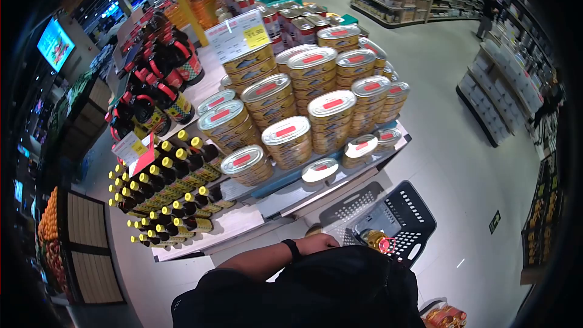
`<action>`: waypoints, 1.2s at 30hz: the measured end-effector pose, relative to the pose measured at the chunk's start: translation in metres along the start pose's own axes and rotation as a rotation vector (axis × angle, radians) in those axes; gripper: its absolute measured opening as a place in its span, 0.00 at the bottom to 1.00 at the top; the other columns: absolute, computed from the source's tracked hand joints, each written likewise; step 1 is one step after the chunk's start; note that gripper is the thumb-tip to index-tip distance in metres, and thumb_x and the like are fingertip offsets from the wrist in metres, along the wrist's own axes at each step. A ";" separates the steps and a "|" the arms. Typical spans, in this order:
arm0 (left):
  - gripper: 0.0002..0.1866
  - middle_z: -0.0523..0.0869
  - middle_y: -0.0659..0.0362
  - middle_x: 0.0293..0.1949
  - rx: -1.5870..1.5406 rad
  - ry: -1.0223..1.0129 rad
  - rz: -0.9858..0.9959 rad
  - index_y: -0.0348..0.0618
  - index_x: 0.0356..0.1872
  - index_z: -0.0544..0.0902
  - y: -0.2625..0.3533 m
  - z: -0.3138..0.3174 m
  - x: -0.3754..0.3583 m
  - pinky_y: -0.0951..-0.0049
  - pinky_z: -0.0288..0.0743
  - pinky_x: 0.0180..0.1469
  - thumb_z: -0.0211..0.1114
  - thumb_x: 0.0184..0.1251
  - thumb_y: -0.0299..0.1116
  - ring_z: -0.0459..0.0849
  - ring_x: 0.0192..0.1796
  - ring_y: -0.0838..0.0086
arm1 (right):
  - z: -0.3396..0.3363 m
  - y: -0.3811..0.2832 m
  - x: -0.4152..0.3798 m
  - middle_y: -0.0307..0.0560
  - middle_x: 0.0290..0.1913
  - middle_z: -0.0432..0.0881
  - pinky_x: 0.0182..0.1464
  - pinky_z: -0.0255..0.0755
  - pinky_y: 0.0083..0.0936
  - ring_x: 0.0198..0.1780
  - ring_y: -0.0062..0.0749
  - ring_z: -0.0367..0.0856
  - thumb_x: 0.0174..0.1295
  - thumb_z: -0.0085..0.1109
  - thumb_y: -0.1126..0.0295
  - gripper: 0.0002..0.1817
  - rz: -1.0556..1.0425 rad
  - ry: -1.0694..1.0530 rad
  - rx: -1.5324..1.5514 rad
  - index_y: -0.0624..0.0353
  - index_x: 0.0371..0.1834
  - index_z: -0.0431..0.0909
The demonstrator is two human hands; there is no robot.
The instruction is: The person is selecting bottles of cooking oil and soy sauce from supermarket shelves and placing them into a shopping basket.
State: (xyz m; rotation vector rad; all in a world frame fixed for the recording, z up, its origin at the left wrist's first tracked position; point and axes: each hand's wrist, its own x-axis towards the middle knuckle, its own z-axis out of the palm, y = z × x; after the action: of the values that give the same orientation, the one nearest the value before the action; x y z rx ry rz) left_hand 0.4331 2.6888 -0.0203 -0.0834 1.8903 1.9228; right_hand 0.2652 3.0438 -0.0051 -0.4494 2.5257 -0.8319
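Observation:
My left hand (317,243), with a black band on the wrist, is low in front of my body; its fingers are mostly hidden. Beside it stands a dark shopping basket (415,212) on the floor, holding a bottle with a red top (381,243). Above the hand, stacked oval gold tins (288,141) with red labels fill the display shelf. Rows of dark bottles with yellow caps (176,173) stand to their left. My right hand does not show.
A price sign (240,35) rises behind the tins. Large dark bottles (159,98) stand at the back left. Oranges (48,222) are piled at far left. White-stocked shelving (495,94) stands at right, and a person (487,15) is beyond. Packed bottles (446,316) are at bottom right.

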 end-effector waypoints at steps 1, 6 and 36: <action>0.15 0.89 0.53 0.48 -0.015 0.020 0.000 0.42 0.51 0.87 -0.001 -0.008 -0.007 0.66 0.76 0.57 0.62 0.76 0.41 0.86 0.52 0.66 | 0.006 -0.006 0.004 0.56 0.31 0.85 0.41 0.77 0.38 0.37 0.51 0.86 0.60 0.67 0.57 0.15 0.013 -0.001 -0.024 0.60 0.32 0.83; 0.16 0.90 0.55 0.45 0.051 0.102 -0.049 0.43 0.48 0.88 -0.015 -0.044 -0.027 0.66 0.77 0.55 0.62 0.77 0.45 0.86 0.48 0.70 | 0.027 -0.020 0.017 0.57 0.31 0.85 0.41 0.77 0.40 0.37 0.52 0.86 0.60 0.66 0.55 0.16 0.085 0.016 -0.122 0.60 0.32 0.83; 0.26 0.88 0.40 0.35 0.277 0.482 -0.603 0.36 0.34 0.88 -0.182 -0.117 -0.146 0.55 0.78 0.46 0.61 0.72 0.54 0.88 0.42 0.47 | 0.048 -0.093 0.033 0.50 0.29 0.85 0.36 0.78 0.43 0.32 0.51 0.86 0.58 0.70 0.45 0.24 0.157 0.194 -0.356 0.58 0.32 0.82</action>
State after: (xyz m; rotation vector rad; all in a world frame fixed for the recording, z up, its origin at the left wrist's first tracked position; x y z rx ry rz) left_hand 0.5973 2.5321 -0.1482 -0.9842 2.0782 1.2911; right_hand 0.2759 2.9352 0.0084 -0.2845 2.8567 -0.3820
